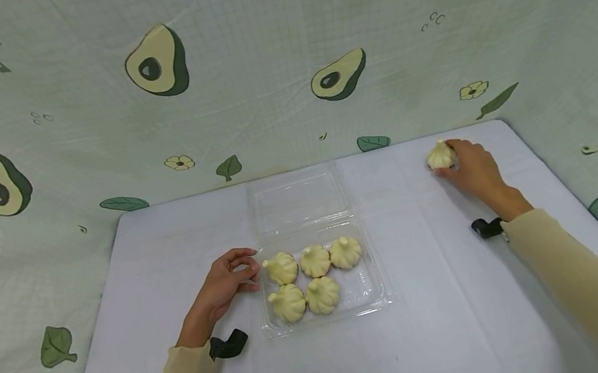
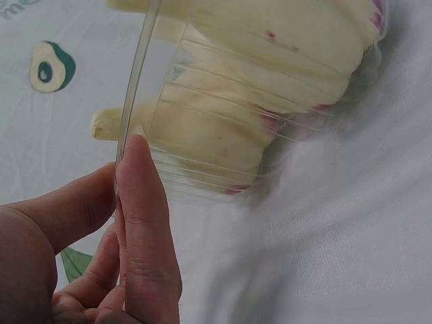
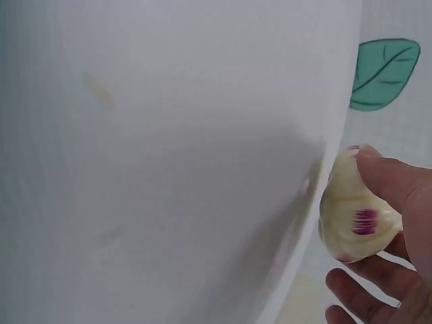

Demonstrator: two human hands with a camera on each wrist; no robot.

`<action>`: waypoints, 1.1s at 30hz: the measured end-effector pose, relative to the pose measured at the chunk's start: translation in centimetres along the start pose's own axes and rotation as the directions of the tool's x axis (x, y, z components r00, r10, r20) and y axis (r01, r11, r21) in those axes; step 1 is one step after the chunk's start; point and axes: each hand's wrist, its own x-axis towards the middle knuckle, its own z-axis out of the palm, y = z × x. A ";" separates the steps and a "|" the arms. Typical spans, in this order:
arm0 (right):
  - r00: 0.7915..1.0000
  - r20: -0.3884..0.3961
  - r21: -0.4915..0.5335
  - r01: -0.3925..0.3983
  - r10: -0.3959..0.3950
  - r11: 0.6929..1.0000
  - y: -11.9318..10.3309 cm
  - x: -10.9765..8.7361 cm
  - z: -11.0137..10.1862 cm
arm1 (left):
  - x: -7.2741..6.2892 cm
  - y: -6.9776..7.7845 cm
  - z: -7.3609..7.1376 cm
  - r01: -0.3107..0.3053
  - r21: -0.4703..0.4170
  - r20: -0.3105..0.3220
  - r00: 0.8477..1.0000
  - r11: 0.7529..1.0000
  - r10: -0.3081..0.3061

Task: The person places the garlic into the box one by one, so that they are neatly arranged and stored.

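A clear plastic clamshell container [image 1: 375, 279] lies on the table with its lid [image 1: 298, 203] folded back. Inside are several pale garlic bulbs [image 1: 315, 261], three in the far row and two in the near row at the left. My left hand [image 1: 227, 280] pinches the container's left rim [image 2: 138, 67] between thumb and finger. Out at the far right of the table, my right hand [image 1: 472, 166] grips another garlic bulb [image 1: 440, 155] by its side. Purple streaks mark that bulb [image 3: 354, 209] in the right wrist view.
A white cloth covers the table [image 1: 443, 321]. Behind it and along both sides hangs a pale curtain [image 1: 252, 55] printed with avocados and leaves. Dark wrist cameras, one on the left [image 1: 229, 344] and one on the right [image 1: 486, 227], sit under the wrists.
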 end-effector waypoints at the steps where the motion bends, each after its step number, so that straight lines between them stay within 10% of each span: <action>1: 1.000 0.001 0.000 0.002 -0.002 1.000 -0.2 -0.2 -0.1 | 0.0 0.0 0.0 0.000 0.001 -0.001 1.000 1.000 0.000; 33: 0.947 -0.023 0.059 0.322 -0.321 0.945 -12.0 -8.3 -2.2 | 0.0 0.0 -0.1 -0.007 -0.002 0.009 1.000 1.000 0.007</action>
